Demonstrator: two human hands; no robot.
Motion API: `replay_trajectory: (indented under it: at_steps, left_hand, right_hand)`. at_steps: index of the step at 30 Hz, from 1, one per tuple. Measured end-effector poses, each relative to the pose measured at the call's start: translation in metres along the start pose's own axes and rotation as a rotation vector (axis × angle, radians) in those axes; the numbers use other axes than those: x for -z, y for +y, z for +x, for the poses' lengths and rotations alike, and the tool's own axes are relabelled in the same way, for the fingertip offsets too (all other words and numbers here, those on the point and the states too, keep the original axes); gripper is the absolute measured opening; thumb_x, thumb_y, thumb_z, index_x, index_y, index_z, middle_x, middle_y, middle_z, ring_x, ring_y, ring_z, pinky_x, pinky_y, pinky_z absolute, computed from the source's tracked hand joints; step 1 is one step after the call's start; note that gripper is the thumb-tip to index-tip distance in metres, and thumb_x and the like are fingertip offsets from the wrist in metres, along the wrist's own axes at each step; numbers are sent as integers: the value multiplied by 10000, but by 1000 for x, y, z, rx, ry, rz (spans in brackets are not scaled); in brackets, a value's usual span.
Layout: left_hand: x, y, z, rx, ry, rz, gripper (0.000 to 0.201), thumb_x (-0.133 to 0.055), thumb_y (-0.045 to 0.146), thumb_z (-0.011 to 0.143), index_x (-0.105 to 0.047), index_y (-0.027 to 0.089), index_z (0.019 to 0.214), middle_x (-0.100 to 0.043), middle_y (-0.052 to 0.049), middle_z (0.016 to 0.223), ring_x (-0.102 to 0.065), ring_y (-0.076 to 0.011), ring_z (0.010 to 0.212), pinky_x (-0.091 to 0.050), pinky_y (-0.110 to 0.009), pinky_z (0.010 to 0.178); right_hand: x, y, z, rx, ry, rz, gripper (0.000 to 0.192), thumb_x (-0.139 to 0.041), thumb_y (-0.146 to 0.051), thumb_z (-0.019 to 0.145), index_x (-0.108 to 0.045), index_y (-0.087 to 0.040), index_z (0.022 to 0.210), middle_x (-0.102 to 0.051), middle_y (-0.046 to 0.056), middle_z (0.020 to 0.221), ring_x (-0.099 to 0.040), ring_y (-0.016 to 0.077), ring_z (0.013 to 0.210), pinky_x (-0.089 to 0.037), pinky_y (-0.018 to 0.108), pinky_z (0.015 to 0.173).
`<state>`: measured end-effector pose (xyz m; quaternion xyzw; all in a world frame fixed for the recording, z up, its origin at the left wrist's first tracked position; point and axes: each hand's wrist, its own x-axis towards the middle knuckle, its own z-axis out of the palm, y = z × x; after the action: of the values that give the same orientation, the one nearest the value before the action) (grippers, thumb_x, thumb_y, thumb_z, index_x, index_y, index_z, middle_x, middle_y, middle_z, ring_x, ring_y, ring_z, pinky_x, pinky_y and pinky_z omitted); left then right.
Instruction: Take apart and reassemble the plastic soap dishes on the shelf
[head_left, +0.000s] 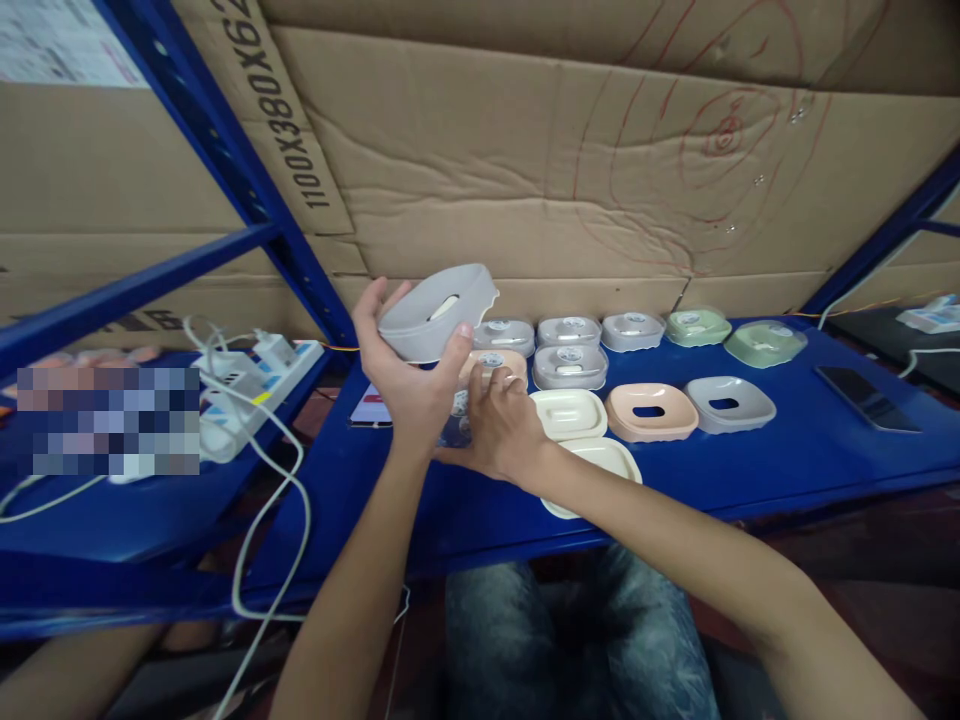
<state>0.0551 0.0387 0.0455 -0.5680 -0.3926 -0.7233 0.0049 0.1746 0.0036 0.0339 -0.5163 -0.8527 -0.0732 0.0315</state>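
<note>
Raised over the left part of the blue shelf, my left hand (409, 375) is closed around a grey oval soap dish (420, 325), which is tilted and has a slot in its base. My right hand (506, 425) is lower and just right of it, thumb and fingers around the edge of a clear lid (459, 425) with a round sticker, partly hidden by the fingers. Behind those fingers sits a peach soap dish (495, 362) under a clear lid. Right beside the wrist lie a cream tray (568, 412) and another cream piece (611, 458), partly covered by my forearm.
Lidded grey dishes (570, 367) and green dishes (697, 326) line the back. An open peach dish (651, 412) and an open grey dish (731, 404) stand near a dark phone (866, 397). White power strips (259, 380) with cables lie left, by another person's hand (90, 362).
</note>
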Motion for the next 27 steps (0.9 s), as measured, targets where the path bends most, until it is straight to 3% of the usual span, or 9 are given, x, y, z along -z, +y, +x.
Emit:
replay_trajectory:
  at_steps: [5,10,13,18,27]
  left_hand:
    - [-2,5,-1,22,17,-6,840,-877,546,831,-479,216,1493,-663,-190,1492,-702,-352,1358,-558,-569,1183]
    - [-3,6,0,20,3,26,846,-870,609,830,-493,237,1490,-666,-154,1489,-677,-366,1406,-539,-579,1209]
    - [-2,6,0,32,0,52,855,-860,606,825,-481,235,1496,-662,-170,1498,-681,-347,1404,-552,-556,1207]
    - [-3,6,-1,51,7,5,842,-878,580,823,-479,230,1477,-665,-171,1492,-691,-357,1374,-530,-607,1212]
    - [-4,7,0,55,18,11,831,-864,634,814,-487,262,1455,-675,-147,1475,-689,-352,1374,-557,-588,1186]
  right_hand:
    - [-5,5,-1,-2,12,35,1382,-543,-998,850,-304,81,1680,-371,439,1673,-569,511,1378,-525,591,1065]
    - [-12,13,-3,52,123,47,1333,-543,-1017,824,-339,-40,1708,-431,351,1679,-505,533,1385,-396,719,1163]
    - [-17,19,-2,156,172,42,1319,-529,-1029,820,-360,-65,1704,-439,331,1677,-453,528,1433,-355,712,1193]
    - [-20,26,1,393,223,-18,1138,-530,-958,902,-541,-16,1540,-540,330,1560,-472,511,1404,-380,653,1170]
    - [-19,18,-10,273,196,-32,1252,-435,-1049,846,-557,7,1507,-601,316,1432,-528,496,1287,-424,621,1106]
